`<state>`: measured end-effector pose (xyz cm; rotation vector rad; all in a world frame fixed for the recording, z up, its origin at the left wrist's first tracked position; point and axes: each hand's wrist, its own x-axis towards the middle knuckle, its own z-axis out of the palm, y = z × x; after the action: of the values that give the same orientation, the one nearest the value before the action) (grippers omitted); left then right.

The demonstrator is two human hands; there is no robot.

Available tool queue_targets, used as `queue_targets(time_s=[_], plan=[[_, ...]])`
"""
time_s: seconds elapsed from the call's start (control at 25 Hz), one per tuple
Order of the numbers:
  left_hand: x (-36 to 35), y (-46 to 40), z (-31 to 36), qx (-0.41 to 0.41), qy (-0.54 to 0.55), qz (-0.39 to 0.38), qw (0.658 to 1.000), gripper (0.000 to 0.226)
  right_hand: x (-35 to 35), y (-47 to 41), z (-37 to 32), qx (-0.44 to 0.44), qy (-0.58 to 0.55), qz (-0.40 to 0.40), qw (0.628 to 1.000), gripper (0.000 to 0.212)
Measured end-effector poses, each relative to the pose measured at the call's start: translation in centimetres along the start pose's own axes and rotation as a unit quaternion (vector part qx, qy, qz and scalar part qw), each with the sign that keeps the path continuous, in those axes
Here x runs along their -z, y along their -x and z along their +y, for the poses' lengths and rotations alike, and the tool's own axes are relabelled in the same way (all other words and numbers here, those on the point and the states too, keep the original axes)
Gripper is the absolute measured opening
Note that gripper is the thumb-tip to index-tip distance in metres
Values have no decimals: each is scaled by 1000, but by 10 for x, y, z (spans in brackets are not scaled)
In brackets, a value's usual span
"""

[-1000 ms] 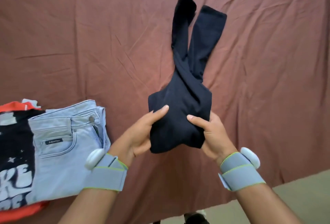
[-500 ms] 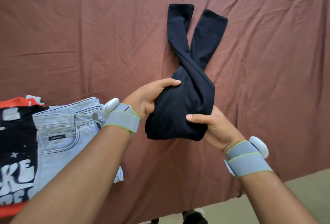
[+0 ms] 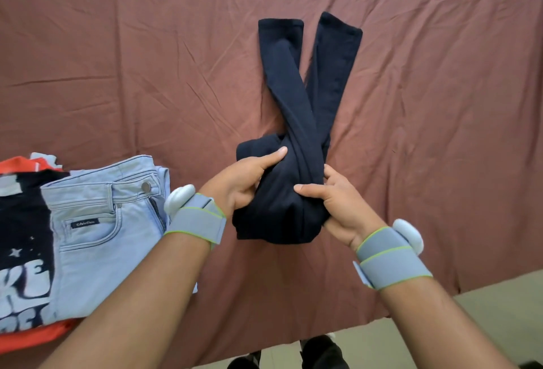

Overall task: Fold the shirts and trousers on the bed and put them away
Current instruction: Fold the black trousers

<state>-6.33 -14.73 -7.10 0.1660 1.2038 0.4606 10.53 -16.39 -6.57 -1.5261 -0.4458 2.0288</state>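
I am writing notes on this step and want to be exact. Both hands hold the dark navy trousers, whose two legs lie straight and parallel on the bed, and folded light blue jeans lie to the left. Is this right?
Not quite. In the head view the legs of the dark navy trousers cross each other in an X; they are not parallel. The rest holds: the left hand and right hand grip them, and the folded light blue jeans lie to the left.

Partial "KE" on black shirt (image 3: 22, 251)

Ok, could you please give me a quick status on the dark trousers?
Left hand and right hand both gripping dark trousers. Legs crossed, unfolded, on the bedsheet. Folded jeans left, clear of them.
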Motion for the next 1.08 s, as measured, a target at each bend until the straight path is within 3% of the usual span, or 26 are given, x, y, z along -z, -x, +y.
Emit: queue_targets(time_s=[0.16,0.28,0.4,0.44,0.56,0.64,0.72,0.84,0.96,1.08], plan=[[-7,-6,-32,-63,83,54,993,32,3,15,16,46,-40,29,998,36],[-9,1,-59,-166,-14,159,973,23,6,27,36,42,11,29,999,36],[-9,-20,-27,-180,-39,194,964,15,11,32,59,41,85,8,996,38],[-7,-32,-11,-184,-69,200,960,20,13,33,68,42,122,-12,992,37],[-2,-70,32,-202,-147,277,928,75,22,40,93,17,245,-114,963,46],[-4,-86,48,-190,-159,298,922,80,32,43,97,-24,304,-128,944,40],[-3,-97,56,-183,-183,321,911,72,42,37,83,-5,297,-81,951,26],[3,-114,68,-190,-132,318,919,74,62,-6,36,47,173,80,981,15],[5,-125,81,-178,-74,298,935,78,64,-80,-16,91,175,137,971,26],[18,-148,103,-177,-54,303,935,79,53,-158,-65,94,150,167,970,64]])
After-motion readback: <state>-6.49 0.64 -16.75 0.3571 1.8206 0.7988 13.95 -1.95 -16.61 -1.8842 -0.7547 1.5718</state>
